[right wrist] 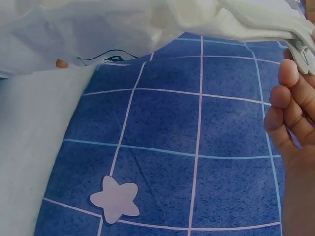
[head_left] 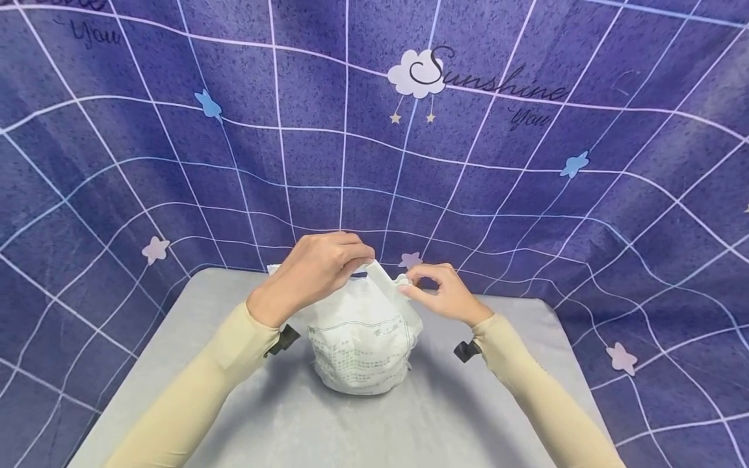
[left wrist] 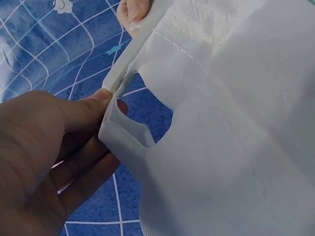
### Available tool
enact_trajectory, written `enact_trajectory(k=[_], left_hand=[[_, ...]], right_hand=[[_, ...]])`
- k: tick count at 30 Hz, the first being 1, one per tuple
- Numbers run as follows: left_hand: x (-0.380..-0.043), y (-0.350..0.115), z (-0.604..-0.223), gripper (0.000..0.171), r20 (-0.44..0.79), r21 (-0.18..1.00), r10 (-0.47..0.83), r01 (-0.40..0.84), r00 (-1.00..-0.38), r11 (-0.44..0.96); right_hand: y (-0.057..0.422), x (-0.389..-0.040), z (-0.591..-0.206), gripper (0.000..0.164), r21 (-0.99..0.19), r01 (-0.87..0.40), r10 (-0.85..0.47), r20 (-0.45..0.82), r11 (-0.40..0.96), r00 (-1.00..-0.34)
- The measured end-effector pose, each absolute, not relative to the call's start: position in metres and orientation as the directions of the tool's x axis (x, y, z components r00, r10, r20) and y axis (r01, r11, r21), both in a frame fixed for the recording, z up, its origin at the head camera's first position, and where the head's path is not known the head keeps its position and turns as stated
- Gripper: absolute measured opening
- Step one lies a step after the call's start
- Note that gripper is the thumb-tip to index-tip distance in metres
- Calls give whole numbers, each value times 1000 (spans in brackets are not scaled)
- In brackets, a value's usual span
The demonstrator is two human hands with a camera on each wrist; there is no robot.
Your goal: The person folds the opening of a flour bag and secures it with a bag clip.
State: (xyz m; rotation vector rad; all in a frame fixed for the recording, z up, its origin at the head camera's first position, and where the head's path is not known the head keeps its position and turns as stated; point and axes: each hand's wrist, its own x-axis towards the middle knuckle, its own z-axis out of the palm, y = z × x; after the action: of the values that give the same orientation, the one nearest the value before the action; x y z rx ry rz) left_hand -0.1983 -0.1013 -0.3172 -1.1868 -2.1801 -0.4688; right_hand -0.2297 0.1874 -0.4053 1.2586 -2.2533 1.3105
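Note:
A white bag with green printed lettering stands full and rounded on the grey surface. Its flattened top has a cut-out handle hole, and blue cloth shows through it in the left wrist view. My left hand pinches the top edge beside this hole, thumb on the near side. A narrow white strip runs along the edge from there towards my right hand. With thumb and fingertips, my right hand pinches the edge's other end. At that end, a small hinge-like piece shows in the right wrist view.
The grey padded surface extends around the bag. Behind it and on both sides hangs a blue-purple cloth with grid lines, stars and lettering. A black wrist strap piece sits under the right forearm, another under the left.

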Motion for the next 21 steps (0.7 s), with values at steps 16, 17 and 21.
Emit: enact_trajectory(k=[16, 17, 21], left_hand=[[-199, -98, -320, 11, 677, 61, 603, 849, -422, 526], [-199, -98, -320, 11, 675, 61, 605, 849, -423, 525], [-199, -98, -320, 11, 667, 66, 609, 849, -429, 525]], right_hand=[[194, -225, -403, 20, -606, -761, -549, 564, 232, -617], [194, -225, -403, 19, -610, -758, -547, 563, 231, -620], [193, -224, -404, 17, -618, -750, -547, 554, 235, -628]])
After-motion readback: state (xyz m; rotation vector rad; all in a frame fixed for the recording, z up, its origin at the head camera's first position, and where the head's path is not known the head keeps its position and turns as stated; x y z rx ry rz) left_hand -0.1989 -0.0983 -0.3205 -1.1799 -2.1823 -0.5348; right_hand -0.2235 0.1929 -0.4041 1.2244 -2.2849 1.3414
